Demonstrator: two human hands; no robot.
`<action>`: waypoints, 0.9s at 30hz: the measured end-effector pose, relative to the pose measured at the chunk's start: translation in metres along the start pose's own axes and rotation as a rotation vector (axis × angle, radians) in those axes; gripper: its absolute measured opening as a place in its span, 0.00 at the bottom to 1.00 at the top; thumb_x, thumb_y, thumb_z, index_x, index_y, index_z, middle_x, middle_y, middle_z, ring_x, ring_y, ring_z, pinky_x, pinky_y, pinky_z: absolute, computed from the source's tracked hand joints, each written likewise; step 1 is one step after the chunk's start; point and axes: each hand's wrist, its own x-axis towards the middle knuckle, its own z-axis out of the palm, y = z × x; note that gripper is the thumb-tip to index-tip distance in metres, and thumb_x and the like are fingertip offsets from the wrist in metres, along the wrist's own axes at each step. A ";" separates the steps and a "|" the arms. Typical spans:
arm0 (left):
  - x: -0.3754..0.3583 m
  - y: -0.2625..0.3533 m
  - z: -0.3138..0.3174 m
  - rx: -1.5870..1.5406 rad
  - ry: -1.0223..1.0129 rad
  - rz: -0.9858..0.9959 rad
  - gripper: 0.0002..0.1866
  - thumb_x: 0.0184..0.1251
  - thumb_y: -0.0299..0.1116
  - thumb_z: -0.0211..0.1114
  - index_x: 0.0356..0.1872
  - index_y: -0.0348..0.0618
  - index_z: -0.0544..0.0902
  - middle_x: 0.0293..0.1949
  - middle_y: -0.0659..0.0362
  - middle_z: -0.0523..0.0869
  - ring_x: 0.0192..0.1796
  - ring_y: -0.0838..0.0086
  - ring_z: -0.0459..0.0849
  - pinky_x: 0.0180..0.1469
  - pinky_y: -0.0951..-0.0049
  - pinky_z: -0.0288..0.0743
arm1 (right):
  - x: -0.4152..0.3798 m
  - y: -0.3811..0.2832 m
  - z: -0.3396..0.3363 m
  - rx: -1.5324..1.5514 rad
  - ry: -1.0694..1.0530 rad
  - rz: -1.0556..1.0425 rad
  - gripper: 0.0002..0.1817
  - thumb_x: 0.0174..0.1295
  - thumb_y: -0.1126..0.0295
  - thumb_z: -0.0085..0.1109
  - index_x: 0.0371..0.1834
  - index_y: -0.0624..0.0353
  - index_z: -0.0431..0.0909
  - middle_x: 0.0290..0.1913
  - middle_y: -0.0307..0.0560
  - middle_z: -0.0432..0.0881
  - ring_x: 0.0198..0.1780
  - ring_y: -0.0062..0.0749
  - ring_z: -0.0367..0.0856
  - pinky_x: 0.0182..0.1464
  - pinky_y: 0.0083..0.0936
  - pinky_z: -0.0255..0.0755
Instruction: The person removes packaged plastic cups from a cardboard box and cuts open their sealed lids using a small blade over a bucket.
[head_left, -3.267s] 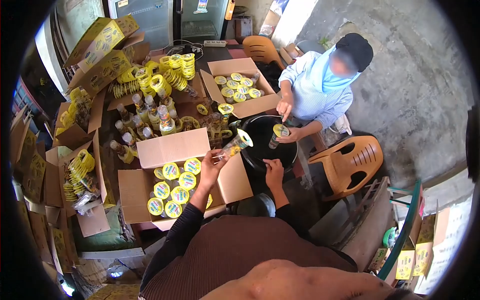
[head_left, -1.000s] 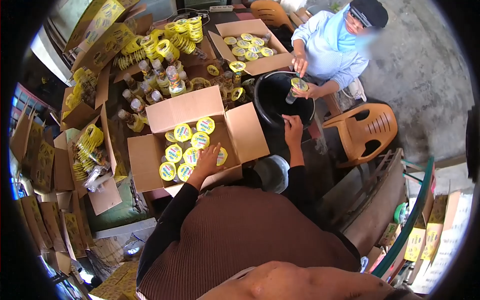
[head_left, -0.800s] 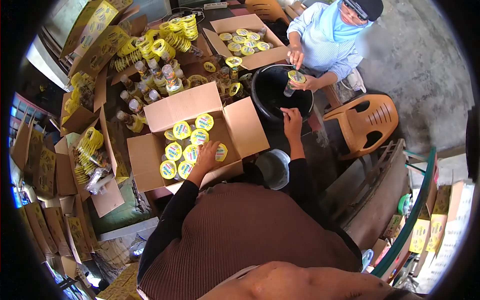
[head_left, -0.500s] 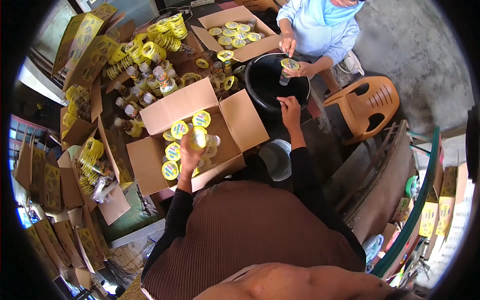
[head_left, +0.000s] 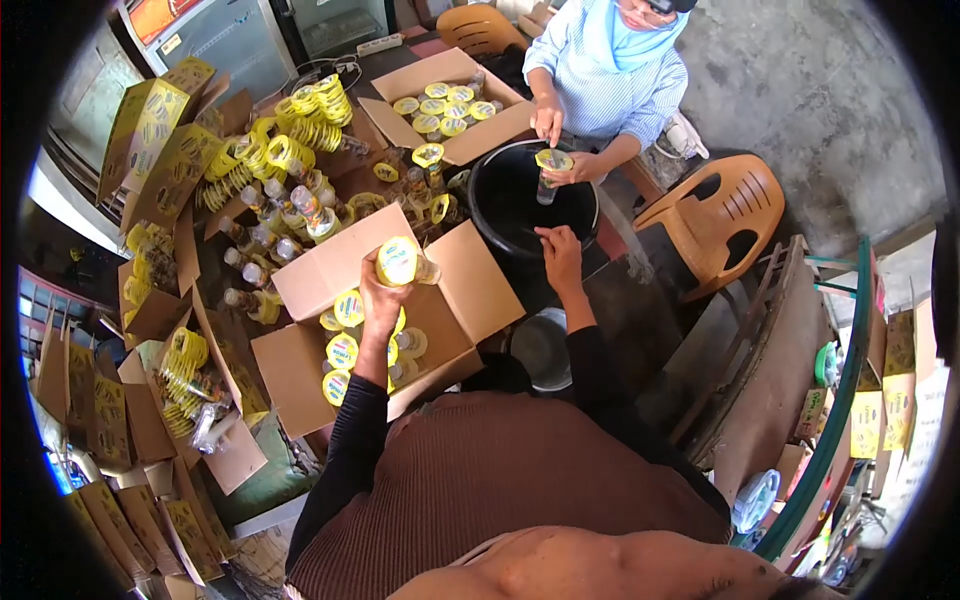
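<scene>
My left hand [head_left: 383,295] is closed on a clear bottle with a round yellow-rimmed label [head_left: 398,261], held above the back part of an open cardboard box [head_left: 470,265]. Inside that box stand several more bottles with yellow lemon labels [head_left: 342,351]. My right hand [head_left: 560,255] is over the near edge of a black bucket [head_left: 490,215], its thumb and fingers pinched together; what is between them, if anything, is too small to make out. Across the bucket, a co-worker's hands hold another labelled bottle [head_left: 548,180].
A second box of labelled bottles [head_left: 440,75] stands at the back. Loose bottles [head_left: 265,240] and yellow rings [head_left: 290,150] crowd the left. An orange chair [head_left: 725,215] is at the right, a metal bucket [head_left: 541,345] near my lap. The co-worker [head_left: 615,75] sits opposite.
My left hand has lifted its bottle up from inside the box. The whole view has shifted a little; my right hand remains pinched by the bucket, and the co-worker still holds a bottle.
</scene>
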 end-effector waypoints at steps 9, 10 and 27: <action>0.058 0.029 0.106 -0.253 -0.282 0.127 0.40 0.45 0.23 0.83 0.61 0.39 0.70 0.53 0.54 0.82 0.56 0.69 0.83 0.61 0.70 0.77 | -0.003 -0.005 0.001 0.143 0.077 0.128 0.14 0.66 0.80 0.58 0.53 0.59 0.83 0.44 0.50 0.76 0.46 0.47 0.78 0.51 0.39 0.72; 0.062 0.032 0.118 -0.138 -0.251 0.124 0.38 0.44 0.23 0.83 0.59 0.39 0.72 0.52 0.53 0.83 0.55 0.69 0.83 0.59 0.70 0.77 | -0.003 -0.010 -0.003 0.140 0.080 0.123 0.14 0.66 0.80 0.58 0.53 0.59 0.83 0.44 0.50 0.76 0.46 0.47 0.78 0.51 0.39 0.72; 0.058 -0.022 0.206 0.260 -0.470 0.185 0.37 0.42 0.27 0.83 0.56 0.39 0.73 0.50 0.46 0.85 0.54 0.50 0.84 0.55 0.58 0.78 | 0.025 -0.056 -0.042 0.058 0.194 0.177 0.16 0.62 0.82 0.62 0.52 0.56 0.86 0.39 0.47 0.74 0.42 0.42 0.76 0.48 0.35 0.70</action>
